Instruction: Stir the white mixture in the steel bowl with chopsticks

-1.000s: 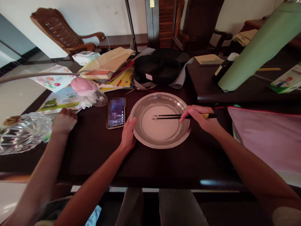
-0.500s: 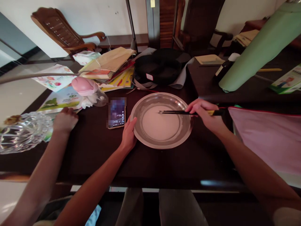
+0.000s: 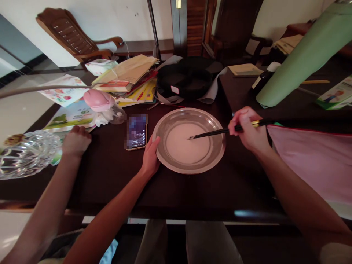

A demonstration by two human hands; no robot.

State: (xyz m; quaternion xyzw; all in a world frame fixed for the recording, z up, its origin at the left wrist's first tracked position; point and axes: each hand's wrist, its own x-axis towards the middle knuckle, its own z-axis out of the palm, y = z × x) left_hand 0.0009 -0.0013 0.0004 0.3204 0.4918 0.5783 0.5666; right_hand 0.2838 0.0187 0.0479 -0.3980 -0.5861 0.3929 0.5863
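Observation:
A round metal bowl [image 3: 189, 167] sits on the dark table with a pale, whitish liquid [image 3: 187, 146] inside. My left hand [image 3: 151, 156] grips its left rim, thumb over the edge and fingers against the outer side. To the right of the bowl, my right hand [image 3: 249, 130] is closed around a pair of black chopsticks [image 3: 211, 132] with gold-coloured bands. Their tips carry a little white residue and reach over the middle of the liquid; whether they touch it I cannot tell.
Left of the bowl lies a phone [image 3: 136, 132] with a lit screen. Another person's hand [image 3: 77, 141] rests beside a glass bowl [image 3: 30, 154]. Behind stand books [image 3: 134, 75] and a black round tray [image 3: 187, 79]. A green cylinder [image 3: 302, 55] and pink cloth [image 3: 313, 161] are on the right.
My right hand has moved right and slightly back, turning so the chopsticks slant down to the left. Their tips have shifted a little toward me. My left hand and the bowl stay put.

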